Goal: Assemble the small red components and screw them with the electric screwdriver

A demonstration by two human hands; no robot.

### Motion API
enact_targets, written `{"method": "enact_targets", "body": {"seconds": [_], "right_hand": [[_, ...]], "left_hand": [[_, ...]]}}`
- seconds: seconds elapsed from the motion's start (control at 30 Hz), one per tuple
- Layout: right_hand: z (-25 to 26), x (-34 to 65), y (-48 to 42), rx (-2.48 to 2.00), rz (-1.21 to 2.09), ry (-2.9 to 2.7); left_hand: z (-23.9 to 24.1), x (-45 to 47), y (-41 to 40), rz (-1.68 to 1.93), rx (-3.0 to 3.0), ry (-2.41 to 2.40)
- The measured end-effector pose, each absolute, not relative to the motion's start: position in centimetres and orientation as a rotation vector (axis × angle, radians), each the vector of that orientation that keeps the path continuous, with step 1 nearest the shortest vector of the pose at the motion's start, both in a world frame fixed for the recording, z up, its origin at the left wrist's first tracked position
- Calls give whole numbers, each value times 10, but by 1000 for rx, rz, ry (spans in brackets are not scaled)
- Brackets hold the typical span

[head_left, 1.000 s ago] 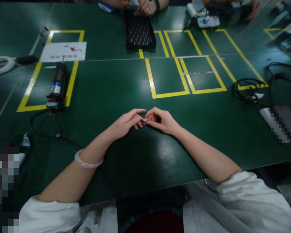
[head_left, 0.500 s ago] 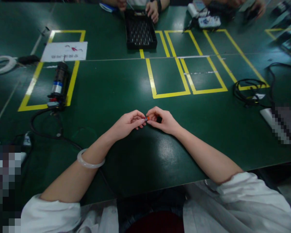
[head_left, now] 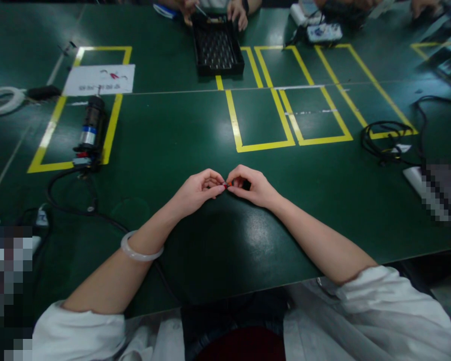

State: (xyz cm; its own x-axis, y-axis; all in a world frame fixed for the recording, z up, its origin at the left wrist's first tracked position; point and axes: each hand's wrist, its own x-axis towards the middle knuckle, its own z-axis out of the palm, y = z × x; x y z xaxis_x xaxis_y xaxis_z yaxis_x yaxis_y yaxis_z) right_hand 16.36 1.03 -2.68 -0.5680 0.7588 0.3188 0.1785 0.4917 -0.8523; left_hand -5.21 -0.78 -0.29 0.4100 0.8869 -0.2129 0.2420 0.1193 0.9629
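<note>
Above the green table [head_left: 173, 130], my left hand [head_left: 202, 190] and my right hand [head_left: 252, 186] meet fingertip to fingertip. Between them is a tiny red, orange and dark part [head_left: 226, 185], mostly covered by the fingers. Thumb and fingers of my left hand pinch its left side, and my right hand pinches the orange side. The part is too small for me to tell its kind. A pale bangle [head_left: 141, 253] circles my left wrist.
A black cylindrical electric screwdriver [head_left: 91, 128] lies left, its cable running toward my left forearm. Behind it is a printed sheet [head_left: 99, 80]. Yellow tape [head_left: 265, 148] marks rectangles. Across the table, a person's hands [head_left: 238, 15] work at a black tray [head_left: 218, 70]. Coiled black cable [head_left: 385, 138] lies right.
My left fingers have shifted slightly around the small part, and more red shows on it. Opposite, the other person's hands have moved a little at the tray.
</note>
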Motion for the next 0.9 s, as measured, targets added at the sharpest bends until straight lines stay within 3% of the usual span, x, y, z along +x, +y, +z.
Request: {"method": "enact_targets", "body": {"seconds": [0.9], "right_hand": [[-27, 162, 11, -846, 1012, -2060]], "left_hand": [[-8, -53, -9, 706, 1499, 1104]]}}
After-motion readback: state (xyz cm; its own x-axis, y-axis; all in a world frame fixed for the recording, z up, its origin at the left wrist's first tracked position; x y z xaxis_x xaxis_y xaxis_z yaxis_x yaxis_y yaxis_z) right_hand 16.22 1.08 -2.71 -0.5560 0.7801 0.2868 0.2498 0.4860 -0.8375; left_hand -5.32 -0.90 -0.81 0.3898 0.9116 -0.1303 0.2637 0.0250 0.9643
